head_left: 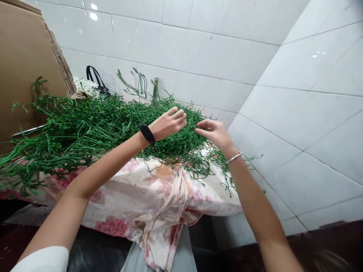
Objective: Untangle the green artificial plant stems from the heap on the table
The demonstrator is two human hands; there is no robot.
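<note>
A large tangled heap of thin green artificial stems (96, 124) covers a cloth with pink flowers (136, 185). Over the heap's right part is my left hand (171, 120), its fingers curled inward; anything inside them is hidden. To its right, my right hand (214, 133) has thumb and forefinger brought close in a pinch, and what lies at the tips cannot be made out. The two hands are apart. A blurred spray of green stems (138, 84) shows above the pile, against the wall and away from both hands.
Cardboard (25, 56) stands at the left. Behind the heap are white flowers (86, 87), a black-handled bag (98, 79) and a narrow upright post (155, 90). White tiled walls (210, 56) close off the back and right. Cloth hangs over my lap.
</note>
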